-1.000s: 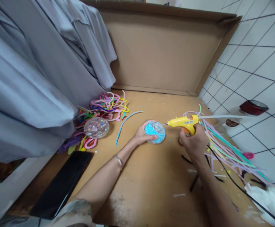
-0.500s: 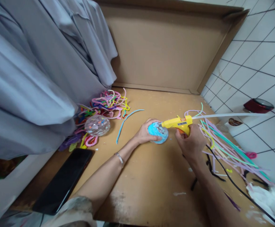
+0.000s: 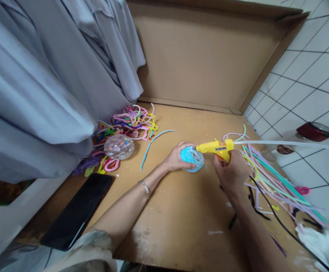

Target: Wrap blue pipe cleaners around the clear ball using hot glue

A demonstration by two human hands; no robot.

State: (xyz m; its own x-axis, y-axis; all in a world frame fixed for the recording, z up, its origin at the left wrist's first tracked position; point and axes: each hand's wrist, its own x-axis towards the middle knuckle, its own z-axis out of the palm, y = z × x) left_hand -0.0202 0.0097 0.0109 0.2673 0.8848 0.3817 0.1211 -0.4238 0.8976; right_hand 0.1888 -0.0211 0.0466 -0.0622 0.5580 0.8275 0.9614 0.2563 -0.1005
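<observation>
Near the middle of the table, my left hand [image 3: 176, 158] is wrapped round a small cup-like object [image 3: 191, 160] with bands of light blue pipe cleaner on its side. My right hand [image 3: 231, 170] grips the handle of a yellow glue gun [image 3: 216, 147], and a long clear glue stick [image 3: 280, 142] juts out of its back. The gun's nozzle points left and meets the upper edge of the blue-wrapped object. A single blue pipe cleaner [image 3: 153, 145] lies curved on the table, left of my left hand.
A clear round ball [image 3: 119, 146] sits by tangled colourful pipe cleaners [image 3: 134, 119]. A black phone [image 3: 78, 211] lies front left. Long pipe cleaners [image 3: 280, 185], a black cord [image 3: 283, 226] and white fluff [image 3: 320, 241] are at right. Behind stands a cardboard panel [image 3: 209, 60].
The view has shifted slightly, so the whole scene sits a little differently in the picture. Both hands keep their holds, with the nozzle still at the blue-wrapped object's edge.
</observation>
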